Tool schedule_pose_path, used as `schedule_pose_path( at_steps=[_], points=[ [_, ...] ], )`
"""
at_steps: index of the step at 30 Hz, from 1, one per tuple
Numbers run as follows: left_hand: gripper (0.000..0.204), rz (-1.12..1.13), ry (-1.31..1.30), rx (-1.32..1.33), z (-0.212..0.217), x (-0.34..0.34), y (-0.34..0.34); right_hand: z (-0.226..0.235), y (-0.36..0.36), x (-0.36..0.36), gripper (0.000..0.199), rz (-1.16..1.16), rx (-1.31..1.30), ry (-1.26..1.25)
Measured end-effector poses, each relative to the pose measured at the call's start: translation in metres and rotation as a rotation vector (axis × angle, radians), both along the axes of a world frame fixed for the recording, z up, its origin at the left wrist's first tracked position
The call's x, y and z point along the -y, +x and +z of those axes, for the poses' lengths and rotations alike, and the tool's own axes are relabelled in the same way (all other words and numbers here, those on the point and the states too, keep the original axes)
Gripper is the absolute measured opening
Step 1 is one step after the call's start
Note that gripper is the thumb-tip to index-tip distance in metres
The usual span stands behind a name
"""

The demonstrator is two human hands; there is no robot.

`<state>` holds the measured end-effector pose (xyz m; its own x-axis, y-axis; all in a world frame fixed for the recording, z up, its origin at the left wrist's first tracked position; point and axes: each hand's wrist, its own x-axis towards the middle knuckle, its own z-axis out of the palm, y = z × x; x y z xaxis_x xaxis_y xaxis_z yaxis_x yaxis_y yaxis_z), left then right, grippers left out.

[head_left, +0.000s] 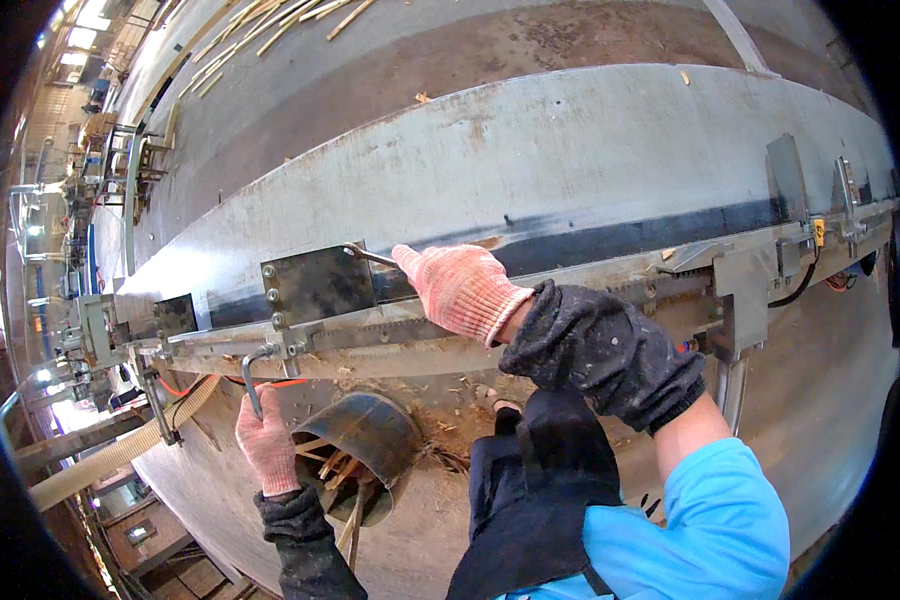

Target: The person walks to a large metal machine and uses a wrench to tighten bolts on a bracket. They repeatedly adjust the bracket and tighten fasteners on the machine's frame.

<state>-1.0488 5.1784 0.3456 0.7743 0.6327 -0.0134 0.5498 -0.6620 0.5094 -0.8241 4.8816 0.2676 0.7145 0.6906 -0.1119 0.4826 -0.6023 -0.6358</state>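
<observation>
My right hand (458,288), in a pinkish knit glove, is closed round a metal wrench (378,257). The wrench's far end lies at the upper edge of a dark square metal plate (320,288), which has several bolts along its left side. My left hand (266,440), gloved alike, grips the long arm of an L-shaped hex key (251,385). Its short arm reaches the small metal clamp block (288,345) below the plate; whether the tip sits in a screw is too small to tell. Dark sleeve covers lie over both forearms.
A long grey machine table (590,140) runs across in front of me, with a toothed rail along its near edge. Below stands a rusty metal drum (370,440) holding wood scraps. A ribbed hose (130,445) is at left, upright brackets (788,180) at right. Wood strips (270,30) lie beyond.
</observation>
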Motion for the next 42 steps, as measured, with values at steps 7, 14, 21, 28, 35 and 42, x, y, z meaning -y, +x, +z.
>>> schedule_pose_path(
  at_steps=[7,14,21,28,35,42],
  points=[
    [0.027,-0.084,0.395,-0.199,0.007,-0.027,0.011,-0.007,0.0,0.002,0.033,0.038,-0.016,0.016],
    [0.029,-0.14,0.448,-0.18,0.015,-0.029,0.018,-0.011,-0.002,0.0,0.032,-0.001,0.016,0.036],
    [0.026,-0.47,0.809,-0.058,0.017,-0.086,0.044,-0.012,0.002,-0.004,0.031,0.0,0.041,0.141],
    [0.028,-0.689,0.751,-0.012,0.02,-0.112,0.059,0.001,0.005,-0.008,0.043,-0.06,-0.052,0.19],
    [0.025,-0.85,0.66,-0.034,0.017,-0.136,0.078,0.0,0.001,-0.017,0.041,-0.149,0.044,0.338],
    [0.021,-0.69,0.668,0.027,0.01,-0.132,0.059,-0.005,0.001,-0.019,0.041,-0.324,0.056,0.296]
  ],
)
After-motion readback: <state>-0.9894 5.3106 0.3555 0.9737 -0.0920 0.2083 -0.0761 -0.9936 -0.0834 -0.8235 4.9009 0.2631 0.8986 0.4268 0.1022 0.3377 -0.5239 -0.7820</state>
